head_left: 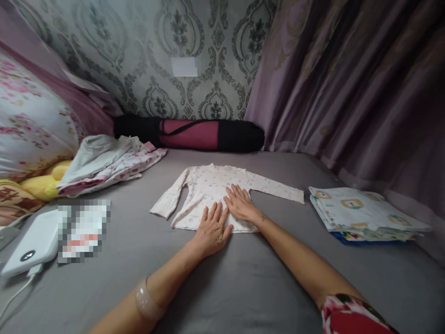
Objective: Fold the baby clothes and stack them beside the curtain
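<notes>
Left hand point(212, 230) and right hand point(240, 204) lay flat and unclenched on the shirt point(210, 187), where uneven sliding pressure could have wrinkled it.

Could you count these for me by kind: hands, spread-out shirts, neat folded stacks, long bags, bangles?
Hands: 2, the left hand and right hand
Spread-out shirt: 1
Folded stack: 1
Long bag: 1
Bangle: 1
Total: 6

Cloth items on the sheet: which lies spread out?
The long-sleeved top under the left hand and right hand; the stack at right is folded, the pile at left rumpled.
</notes>
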